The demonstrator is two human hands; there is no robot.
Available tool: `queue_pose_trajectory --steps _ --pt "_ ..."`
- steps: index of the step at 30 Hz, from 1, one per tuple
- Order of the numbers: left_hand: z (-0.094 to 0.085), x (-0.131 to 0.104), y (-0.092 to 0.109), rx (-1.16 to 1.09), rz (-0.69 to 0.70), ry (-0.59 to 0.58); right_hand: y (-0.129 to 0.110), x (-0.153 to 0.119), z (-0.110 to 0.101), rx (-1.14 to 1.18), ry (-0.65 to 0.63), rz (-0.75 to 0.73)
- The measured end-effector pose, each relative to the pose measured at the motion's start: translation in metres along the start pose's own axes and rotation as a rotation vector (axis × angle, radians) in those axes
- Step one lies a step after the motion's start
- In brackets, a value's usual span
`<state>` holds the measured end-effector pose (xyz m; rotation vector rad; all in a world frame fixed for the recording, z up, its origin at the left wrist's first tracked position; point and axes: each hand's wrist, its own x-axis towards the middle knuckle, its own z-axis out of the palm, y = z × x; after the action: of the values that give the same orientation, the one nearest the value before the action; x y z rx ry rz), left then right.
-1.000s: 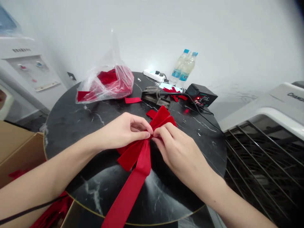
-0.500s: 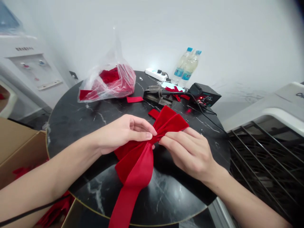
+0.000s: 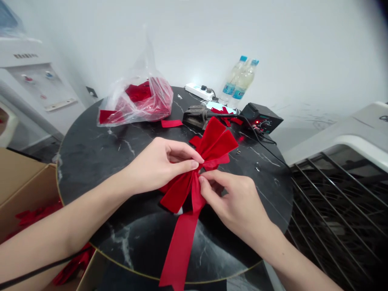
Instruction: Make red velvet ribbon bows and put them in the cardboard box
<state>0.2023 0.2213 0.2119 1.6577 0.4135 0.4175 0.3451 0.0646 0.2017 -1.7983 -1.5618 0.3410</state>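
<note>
A red velvet bow (image 3: 220, 141) is held above the round black marbled table (image 3: 121, 226). My left hand (image 3: 169, 163) pinches its gathered middle between thumb and fingers. Just below and to the right of that pinch, my right hand (image 3: 233, 198) grips the red ribbon (image 3: 182, 238) between thumb and forefinger. The ribbon hangs down from the middle toward the table's front edge and ends in a notched tip. Fingers partly hide the bow's centre.
A plastic bag of red fabric (image 3: 139, 97), a power strip (image 3: 198, 91), two bottles (image 3: 238, 81), a tool in a black holder (image 3: 195, 117) and a black control box (image 3: 262, 117) stand at the back. A cardboard box (image 3: 24, 178) is at left.
My right hand has let go of the bow's upper right part and moved down to the ribbon near the centre. The bow's loops have turned, and the ribbon tail has shifted right.
</note>
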Motion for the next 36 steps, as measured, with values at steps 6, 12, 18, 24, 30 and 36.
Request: queue_pose_trajectory --steps 6,12,18,24,30,36 --pt "-0.003 0.0 0.0 -0.012 -0.027 -0.014 0.006 -0.012 -0.001 0.485 -0.215 0.313" --pt "-0.011 0.005 -0.007 -0.055 -0.101 -0.041 0.013 -0.032 -0.042 0.399 -0.873 0.52" --pt "-0.003 0.002 -0.006 -0.077 -0.099 -0.106 0.009 -0.013 -0.039 0.206 -0.116 0.291" --pt "0.004 -0.005 -0.001 -0.132 -0.084 -0.121 -0.002 -0.007 0.001 0.005 0.127 0.068" --pt "0.006 -0.006 0.001 -0.13 -0.083 -0.118 -0.001 -0.009 0.009 0.039 0.2 0.093" --pt "0.008 -0.007 -0.005 -0.16 -0.202 -0.22 0.003 0.003 -0.027 -0.281 0.07 -0.298"
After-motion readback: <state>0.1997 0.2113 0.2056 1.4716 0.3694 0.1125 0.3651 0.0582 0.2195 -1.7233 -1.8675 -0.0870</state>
